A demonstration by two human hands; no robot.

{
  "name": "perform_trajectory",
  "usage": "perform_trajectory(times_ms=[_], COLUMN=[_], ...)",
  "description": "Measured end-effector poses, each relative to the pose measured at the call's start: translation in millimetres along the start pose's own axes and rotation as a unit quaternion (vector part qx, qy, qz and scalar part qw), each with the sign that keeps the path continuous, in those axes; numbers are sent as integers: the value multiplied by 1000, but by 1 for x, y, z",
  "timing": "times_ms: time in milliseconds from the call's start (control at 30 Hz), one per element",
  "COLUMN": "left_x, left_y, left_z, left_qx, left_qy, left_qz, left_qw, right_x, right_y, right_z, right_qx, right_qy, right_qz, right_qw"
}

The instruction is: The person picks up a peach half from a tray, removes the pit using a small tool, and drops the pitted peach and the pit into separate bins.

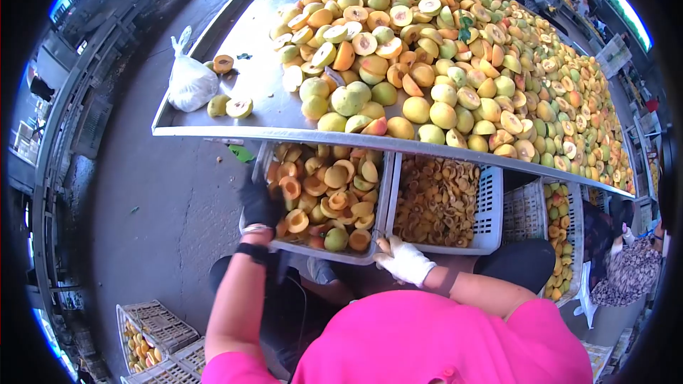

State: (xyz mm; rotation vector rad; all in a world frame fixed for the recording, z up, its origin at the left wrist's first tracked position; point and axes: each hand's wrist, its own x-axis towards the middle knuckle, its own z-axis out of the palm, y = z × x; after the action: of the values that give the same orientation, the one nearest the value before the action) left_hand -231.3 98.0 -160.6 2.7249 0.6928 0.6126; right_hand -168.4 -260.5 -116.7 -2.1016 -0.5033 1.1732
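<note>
Your two hands bracket the pale grey slotted plastic crate of halved, pitted peaches [370, 252], which sits under the front edge of the long metal sorting table [213, 129], directly ahead of your chest. Your left hand [257, 203], in a black glove, lies against the crate's left wall, fingers curled over the rim as if clasping it. Your right hand [404, 261], in a white knitted glove, rests at the crate's near right corner, fingers bent and pressed against the front lip; I cannot tell whether it pinches the rim or only leans on it.

The relation that matters: the crate's long axis runs away from you, from its near lip to where it disappears under the table, and your hands hold it across its short side, left hand farther forward, right hand nearer your body. The crate tilts slightly toward you, its near edge lowest.

Just right of it, touching wall to wall, stands a second pale slotted crate of brown peach pits [491, 206]. Above, the table carries a heap of whole and halved yellow-green peaches [441, 64], with a knotted white plastic bag [191, 84] near its left end.
</note>
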Motion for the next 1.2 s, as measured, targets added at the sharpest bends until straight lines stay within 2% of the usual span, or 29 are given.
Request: perform_trajectory(times_ms=[33, 67, 133, 200, 267, 300, 400, 433, 500, 567, 633, 733, 767, 800, 867, 933, 967, 1000, 1067, 1133, 1167, 1200], left_x=[-9, -15, -17, -21, -23, -18, -3, -4, -12, -14, -18, -12, -9, -2, 9, 8, 8, 5, 11, 5, -3, -12], left_y=[-21, -30, -36, -57, -68, -73, -71, -70, -69, -74, -78, -99, -111, -96, -102, -102, -92, -90, -111, -111, -115, -106], left_z=[-15, -31, -49, -39, -24, -17, -14, -17, -23, -23, -21, -10, -9, -32, -34, -40, -56, -63, -44, -35, -23, -20], left_qx=[4, 7, 56, 53, 56, 48, 23, 20, 3, -41, -91, -94, -119, -176, -174, -53, 1, 32, -59, -76, -59, -48], left_qy=[-84, -167, -297, -331, -303, -299, -301, -299, -279, -256, -206, -201, -207, -218, -230, -270, -313, -276, -224, -246, -261, -268], left_qz=[-93, -185, -239, -273, -258, -246, -227, -219, -214, -243, -267, -235, -185, -225, -248, -195, -200, -167, -228, -262, -225, -225], left_qw=[992, 969, 923, 902, 916, 921, 926, 928, 936, 935, 937, 946, 953, 933, 925, 942, 928, 946, 946, 930, 937, 936], right_x=[-7, -11, -13, -14, -22, -19, -12, -10, -5, -2, 7, 8, 6, 4, 1, 14, 5, -2, 11, 13, 16, 19], right_y=[-14, -15, -19, -19, -22, -18, -20, -26, -33, -35, -11, -18, -16, -27, -42, -17, -34, -52, -38, -30, -23, -18], right_z=[-3, -1, 2, 10, 14, 12, 22, 28, 39, 43, 53, 46, 46, 43, 44, 53, 55, 54, 50, 51, 54, 58], right_qx=[68, 97, 152, 142, 103, 62, 270, 262, 280, 254, 251, 280, 296, 313, 312, 283, 226, 198, 223, 240, 246, 255], right_qy=[-29, -25, -17, 4, 16, -47, 9, 24, 63, 75, 120, 137, 139, 147, 158, 97, 47, 32, 7, 20, 30, 41], right_qz=[65, 76, 93, 104, 119, 162, 157, 188, 194, 213, 152, 113, 114, 107, 123, 138, 173, 197, 203, 185, 177, 168], right_qw=[995, 992, 984, 984, 987, 984, 950, 946, 938, 940, 948, 943, 938, 932, 929, 944, 958, 960, 953, 953, 952, 951])
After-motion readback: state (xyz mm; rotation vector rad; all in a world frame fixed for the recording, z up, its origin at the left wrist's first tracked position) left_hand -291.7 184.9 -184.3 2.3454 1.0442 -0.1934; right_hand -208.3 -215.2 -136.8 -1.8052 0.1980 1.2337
